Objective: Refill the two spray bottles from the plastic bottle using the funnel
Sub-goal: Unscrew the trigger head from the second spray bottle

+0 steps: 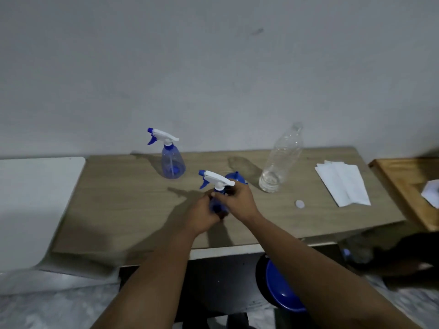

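Blue spray bottle [217, 205] in both hands' curled fingers [223, 194]

The near spray bottle [217, 198] has its body mostly hidden behind both hands. The funnel [234, 177] shows only a blue rim behind its trigger head. At the right edge, a wooden tray [403, 186] is cut off.

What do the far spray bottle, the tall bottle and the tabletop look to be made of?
Far spray bottle: translucent blue plastic, glossy, with an opaque white and blue trigger head; the dip tube shows through.
Tall bottle: clear, thin ribbed plastic, uncapped, a little clear liquid at the bottom.
Tabletop: matte grey-brown wood grain, probably laminate rather than solid wood.
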### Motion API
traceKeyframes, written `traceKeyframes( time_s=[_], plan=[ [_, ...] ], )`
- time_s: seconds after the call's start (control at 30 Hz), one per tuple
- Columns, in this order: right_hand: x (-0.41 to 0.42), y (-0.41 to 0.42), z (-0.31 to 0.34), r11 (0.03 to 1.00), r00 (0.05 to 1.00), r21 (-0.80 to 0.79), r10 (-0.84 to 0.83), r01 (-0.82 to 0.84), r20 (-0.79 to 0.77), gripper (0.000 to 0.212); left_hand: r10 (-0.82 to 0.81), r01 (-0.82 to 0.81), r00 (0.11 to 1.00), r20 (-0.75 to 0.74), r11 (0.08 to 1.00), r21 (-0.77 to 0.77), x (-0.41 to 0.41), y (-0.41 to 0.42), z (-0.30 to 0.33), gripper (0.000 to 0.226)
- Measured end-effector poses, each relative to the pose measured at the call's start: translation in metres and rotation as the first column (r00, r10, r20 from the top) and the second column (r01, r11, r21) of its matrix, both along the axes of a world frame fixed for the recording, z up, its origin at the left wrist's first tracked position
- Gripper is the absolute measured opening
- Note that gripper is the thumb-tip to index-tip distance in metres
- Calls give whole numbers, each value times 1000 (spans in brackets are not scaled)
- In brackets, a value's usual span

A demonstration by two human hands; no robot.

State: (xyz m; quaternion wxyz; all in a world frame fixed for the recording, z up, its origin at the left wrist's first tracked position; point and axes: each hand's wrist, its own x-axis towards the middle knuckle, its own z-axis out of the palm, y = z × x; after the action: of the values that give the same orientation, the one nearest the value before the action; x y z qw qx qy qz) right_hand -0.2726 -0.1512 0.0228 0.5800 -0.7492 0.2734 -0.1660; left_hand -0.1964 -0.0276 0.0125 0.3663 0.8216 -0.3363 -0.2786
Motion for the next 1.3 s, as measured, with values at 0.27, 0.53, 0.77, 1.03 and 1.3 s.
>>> traceKeyframes(
  time_s=[0.27, 0.53, 0.77, 1.03, 1.3],
  plan=[
    [-78, -46, -39, 991, 990, 42, -124, 127, -60, 36, 19, -42, 991, 133, 984, 175, -71, -53, -39, 37],
    [-95, -61, -37, 991, 999, 130, 31, -26, -36, 30, 38, -117, 955, 295, 960, 255, -84, -54, -45, 45],
    [-92, -53, -36, 990, 997, 136, 44, -35, -61, 31, 37, -139, 948, 317, 942, 305, -85, -51, -52, 42],
    [-86, -55, -33, 984, 994, 166, 79, -66, -76, 36, 45, -152, 945, 323, 938, 312, -86, -52, -52, 39],
    [-84, -49, -33, 985, 995, 171, 45, -30, -84, 33, 45, -160, 944, 327, 929, 333, -85, -54, -51, 36]
  ],
)
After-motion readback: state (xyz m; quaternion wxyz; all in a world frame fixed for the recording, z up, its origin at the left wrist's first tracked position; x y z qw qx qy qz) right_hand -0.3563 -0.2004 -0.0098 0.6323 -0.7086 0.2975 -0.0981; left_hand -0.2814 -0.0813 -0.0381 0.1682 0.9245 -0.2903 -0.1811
